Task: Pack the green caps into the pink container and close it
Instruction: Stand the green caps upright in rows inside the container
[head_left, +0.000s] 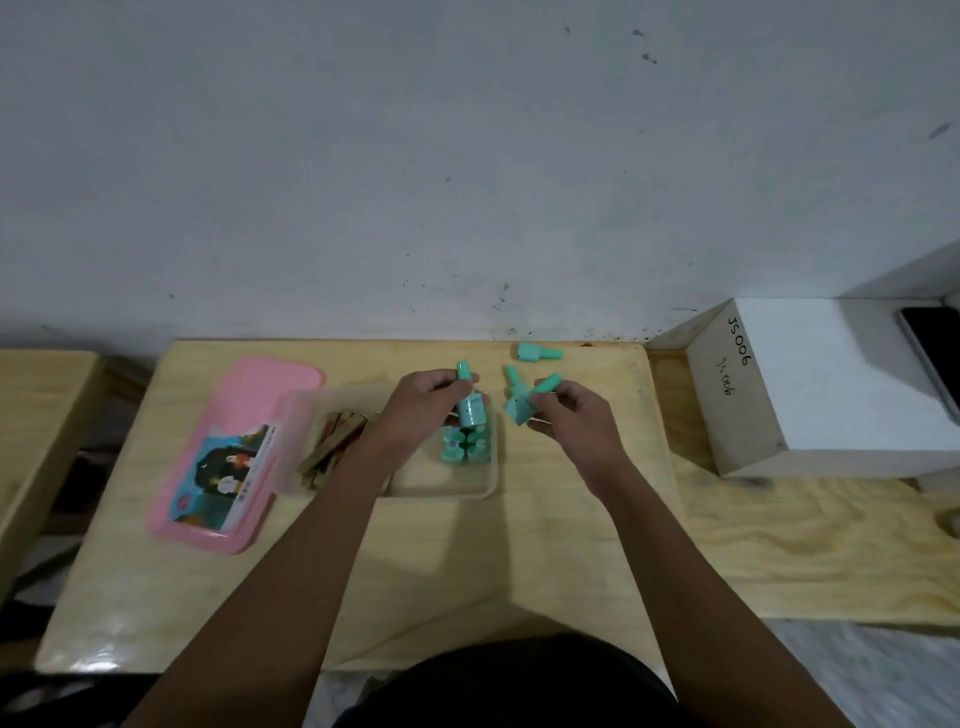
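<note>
Holding a green cap (470, 402) upright by its narrow top, the left hand (426, 397) hangs just above the right end of the clear container (441, 488) at the middle of the frame. This cap is mint green, a slim neck on a wider round base with a pale label. The right hand (569, 413), right of centre, grips two more green caps (522, 402), their necks splaying up and apart. Several caps (464, 447) already stand packed together in the container's right end, while brown sticks (337, 441) lie in its left part. One loose cap (539, 353) lies on its side near the bench's (467, 545) far edge. The pink lid (228, 452), bearing a picture label, lies flat left of the container, touching it. A white box (810, 384) sits at the right of the frame.
</note>
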